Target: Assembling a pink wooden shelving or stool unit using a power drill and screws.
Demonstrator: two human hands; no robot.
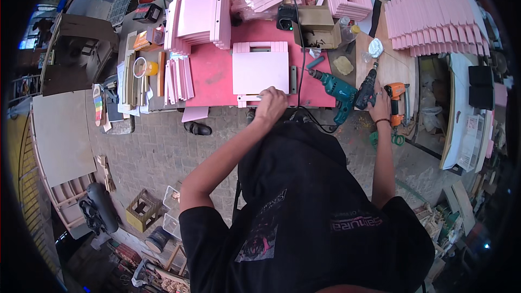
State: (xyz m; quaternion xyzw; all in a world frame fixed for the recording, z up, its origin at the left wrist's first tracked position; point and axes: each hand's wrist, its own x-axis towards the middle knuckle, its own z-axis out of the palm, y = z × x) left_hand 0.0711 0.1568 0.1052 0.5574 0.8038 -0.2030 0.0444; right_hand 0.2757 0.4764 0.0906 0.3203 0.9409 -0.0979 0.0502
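A pink panel assembly lies on the red work surface in front of me, with pink slats along its far and near edges. My left hand is at its near edge, fingers curled together by the near slat; whatever they pinch is too small to make out. Off to the right, my right hand is closed around a black power drill that lies on the table, its chuck pointing away from me. Left of that drill lies a green corded drill, and to its right an orange air nailer.
Stacked pink frames stand at the back left, and a row of pink slatted parts at the back right. An open cardboard box holds small dark pieces. A black cable crosses the red surface. A clear cup sits far left.
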